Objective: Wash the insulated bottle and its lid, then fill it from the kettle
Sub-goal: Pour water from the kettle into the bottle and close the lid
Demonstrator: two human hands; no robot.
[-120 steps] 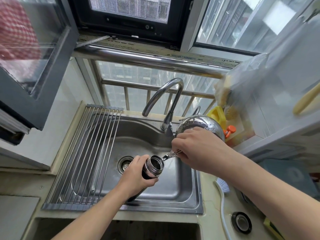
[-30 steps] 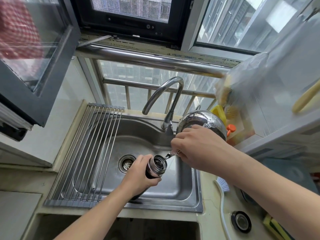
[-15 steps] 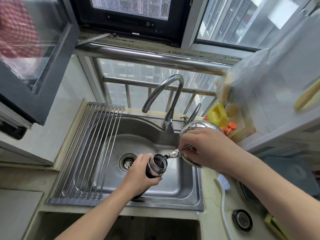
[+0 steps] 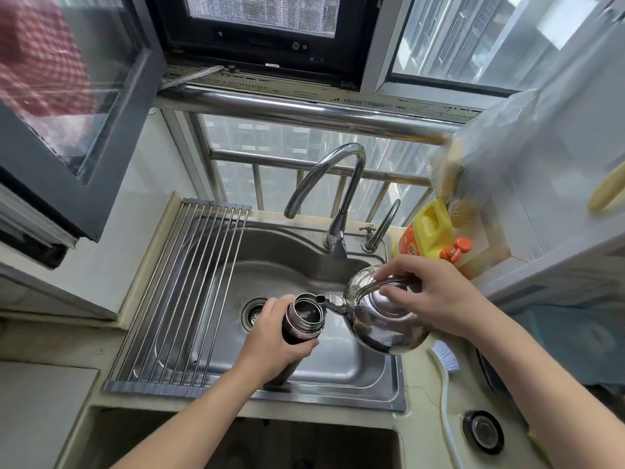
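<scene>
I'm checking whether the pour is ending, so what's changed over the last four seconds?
The kettle has swung down and nearer, out from behind the right hand, which keeps its grip on the handle. Its spout stays at the mouth of the insulated bottle, which the left hand still holds over the sink.

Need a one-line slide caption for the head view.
Over the sink, the left hand grips the open insulated bottle while the right hand holds the steel kettle, spout at the bottle's rim.

A single wide-angle view looked from the person's head, forward and steeply down; it sat close above a steel sink [image 4: 351, 367], which filled the middle; a window frame [image 4: 263, 45] ran along the far top edge.
</scene>
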